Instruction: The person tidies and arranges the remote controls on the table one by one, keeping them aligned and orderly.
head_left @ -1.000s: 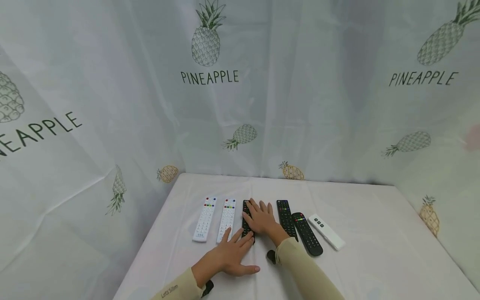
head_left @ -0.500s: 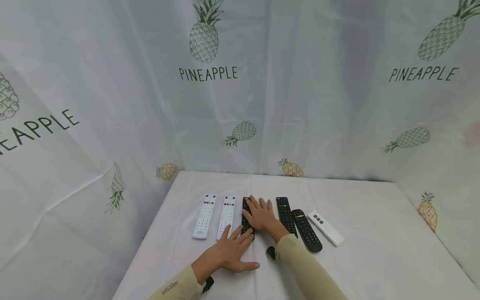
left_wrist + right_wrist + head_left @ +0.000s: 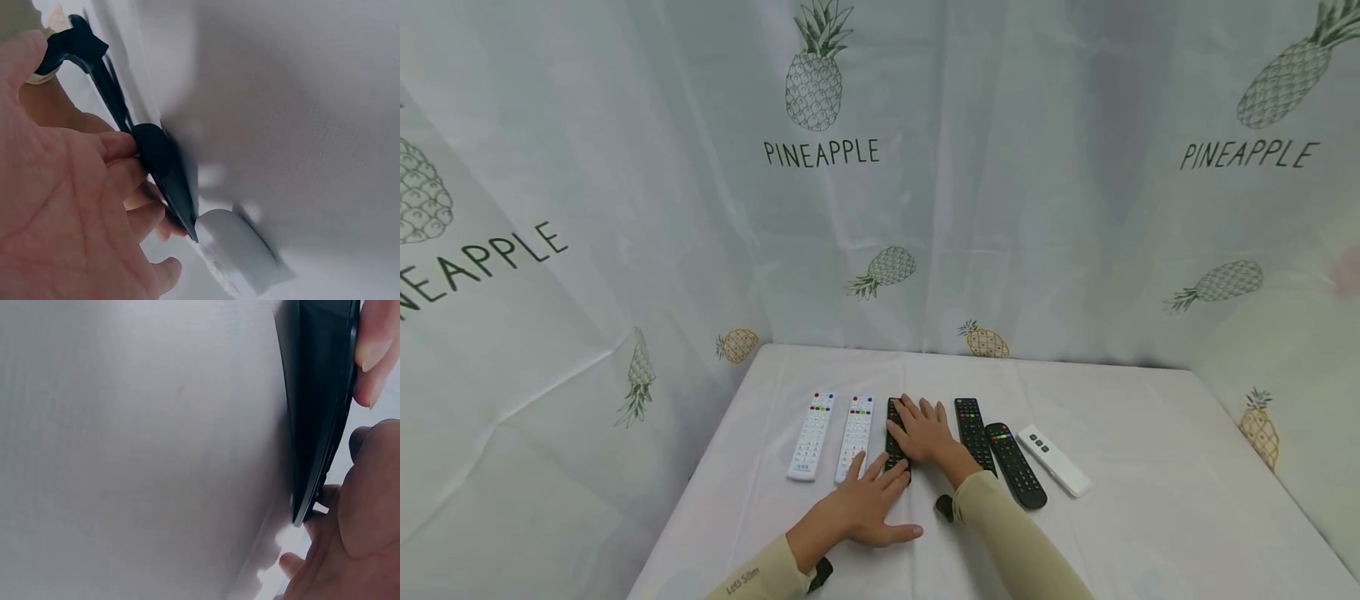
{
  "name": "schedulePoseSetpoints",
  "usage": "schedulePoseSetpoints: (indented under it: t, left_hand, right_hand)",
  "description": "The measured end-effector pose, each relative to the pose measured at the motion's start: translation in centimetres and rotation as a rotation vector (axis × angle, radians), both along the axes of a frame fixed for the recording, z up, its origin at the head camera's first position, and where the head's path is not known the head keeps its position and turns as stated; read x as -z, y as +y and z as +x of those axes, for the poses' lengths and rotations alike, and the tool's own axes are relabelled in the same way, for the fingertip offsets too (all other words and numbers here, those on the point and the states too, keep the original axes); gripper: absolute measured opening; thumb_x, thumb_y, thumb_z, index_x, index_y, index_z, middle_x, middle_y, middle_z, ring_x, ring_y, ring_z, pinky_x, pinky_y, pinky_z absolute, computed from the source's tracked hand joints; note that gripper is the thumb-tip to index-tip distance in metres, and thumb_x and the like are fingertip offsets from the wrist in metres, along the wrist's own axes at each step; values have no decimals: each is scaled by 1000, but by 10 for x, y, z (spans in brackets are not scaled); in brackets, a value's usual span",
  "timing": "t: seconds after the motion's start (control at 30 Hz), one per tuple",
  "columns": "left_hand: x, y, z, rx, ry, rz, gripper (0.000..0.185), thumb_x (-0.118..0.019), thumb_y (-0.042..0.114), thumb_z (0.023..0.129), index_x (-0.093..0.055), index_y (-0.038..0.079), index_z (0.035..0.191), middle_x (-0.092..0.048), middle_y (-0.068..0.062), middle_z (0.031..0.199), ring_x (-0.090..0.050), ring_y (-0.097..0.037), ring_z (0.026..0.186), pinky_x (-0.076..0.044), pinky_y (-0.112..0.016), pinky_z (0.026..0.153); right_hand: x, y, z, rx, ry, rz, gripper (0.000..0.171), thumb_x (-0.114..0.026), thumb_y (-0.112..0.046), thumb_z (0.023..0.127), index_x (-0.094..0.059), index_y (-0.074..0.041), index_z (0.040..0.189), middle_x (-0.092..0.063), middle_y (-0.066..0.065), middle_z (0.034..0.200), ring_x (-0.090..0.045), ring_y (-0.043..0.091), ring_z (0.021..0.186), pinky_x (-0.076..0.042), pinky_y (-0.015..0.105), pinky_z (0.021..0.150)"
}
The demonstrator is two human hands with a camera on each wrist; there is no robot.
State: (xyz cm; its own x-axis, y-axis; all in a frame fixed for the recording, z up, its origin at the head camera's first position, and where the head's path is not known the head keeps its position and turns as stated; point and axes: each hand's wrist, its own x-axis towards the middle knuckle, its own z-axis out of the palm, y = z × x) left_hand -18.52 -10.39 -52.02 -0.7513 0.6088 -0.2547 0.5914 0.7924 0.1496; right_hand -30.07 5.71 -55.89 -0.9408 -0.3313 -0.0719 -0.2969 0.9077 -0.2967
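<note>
The right hand [image 3: 927, 436] lies flat with spread fingers [image 3: 913, 412] over a black remote control [image 3: 894, 437], its thumb along the remote's left edge. The left hand [image 3: 867, 506] rests palm down just in front of that remote, fingers [image 3: 889, 485] straight and slightly apart, their tips touching its near end; the left wrist view shows them against the remote's dark tip.

Left of this remote, just beside it, lie two white remote controls [image 3: 854, 436] [image 3: 811, 436] side by side. Right of it lie two more black remotes [image 3: 973, 431] [image 3: 1016, 465], then a slim white remote [image 3: 1053, 462] at the far right. All rest on the white tabletop [image 3: 1150, 500]. Behind the remotes hangs a pineapple-printed curtain [image 3: 970, 183].
</note>
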Motion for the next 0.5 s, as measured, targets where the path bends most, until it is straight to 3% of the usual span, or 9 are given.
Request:
schedulePoseSetpoints:
  t: [0.27, 0.5]
  left_hand:
    - [-2, -1, 4, -9, 53, 26, 77, -33, 70, 96, -35, 20, 154, -26, 2, 164, -19, -29, 153, -14, -63, 118]
    - [-2, -3, 7, -31, 54, 4, 79, -32, 73, 95, -33, 21, 155, -26, 3, 164, -19, -28, 153, -15, -62, 119]
  right_hand:
    - [7, 2, 0, -37, 52, -38, 63, -26, -54, 105, -34, -17, 155, -27, 5, 164, -22, 39, 150, -8, 64, 119]
    - [2, 3, 2, -45, 86, -45, 64, -26, -56, 104, -32, -19, 156, -28, 2, 163, -22, 36, 151, -8, 62, 120]
